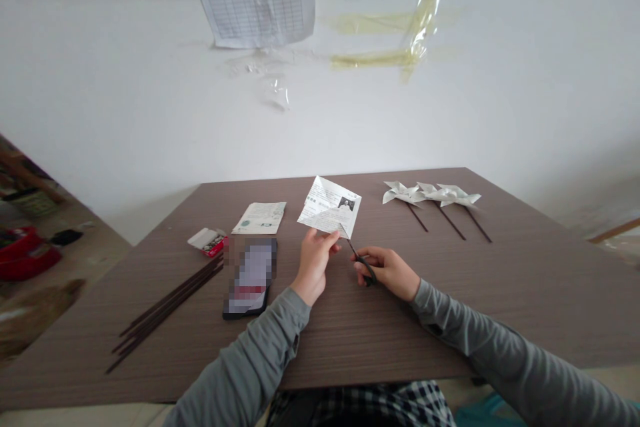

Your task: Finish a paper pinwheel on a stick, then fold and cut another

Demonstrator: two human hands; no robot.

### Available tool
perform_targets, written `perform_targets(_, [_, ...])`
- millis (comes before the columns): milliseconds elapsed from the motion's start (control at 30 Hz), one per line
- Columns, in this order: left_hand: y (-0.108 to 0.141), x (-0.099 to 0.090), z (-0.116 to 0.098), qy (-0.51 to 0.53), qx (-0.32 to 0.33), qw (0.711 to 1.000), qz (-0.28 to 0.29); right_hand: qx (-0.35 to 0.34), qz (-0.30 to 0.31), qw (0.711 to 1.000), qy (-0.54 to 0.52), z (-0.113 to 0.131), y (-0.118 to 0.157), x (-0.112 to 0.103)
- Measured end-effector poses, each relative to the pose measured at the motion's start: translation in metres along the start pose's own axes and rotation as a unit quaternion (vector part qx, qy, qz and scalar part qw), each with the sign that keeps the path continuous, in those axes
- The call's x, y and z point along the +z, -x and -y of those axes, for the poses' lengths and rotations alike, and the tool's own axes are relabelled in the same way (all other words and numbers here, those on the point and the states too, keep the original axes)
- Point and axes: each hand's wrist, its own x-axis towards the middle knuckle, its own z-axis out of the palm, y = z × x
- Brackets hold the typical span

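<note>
Sticks (167,303) at 9 o'clock of your hands: a loose dark bundle, fanned toward the table (525,293) edge, within reach of your left arm.

Box (207,241) at 10 o'clock: small, red and white, lid open; contents too small to tell.

Phone (250,278) just left of your left wrist, flat, screen up. Leaflet (260,217) behind it at 11 o'clock, lying flat.

Left hand (314,260): thumb and fingers pinch the near corner of the paper (329,207), holding it up off the table, likely so the blades can pass under the edge.

Right hand (385,271): fingers closed through the handles of the scissors (356,257); blades point up-left and meet the paper's lower edge at 12 o'clock.

Pinwheels (430,195) at 2 o'clock: three white ones on dark sticks, laid side by side, well apart from your hands.
</note>
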Motion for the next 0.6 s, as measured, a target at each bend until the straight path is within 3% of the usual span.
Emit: perform_targets(600, [0.0021, 0.0011, -0.001, -0.01, -0.011, 1.0, 0.015, 0.004, -0.013, 1.0, -0.024, -0.0026, -0.0015, -0.001])
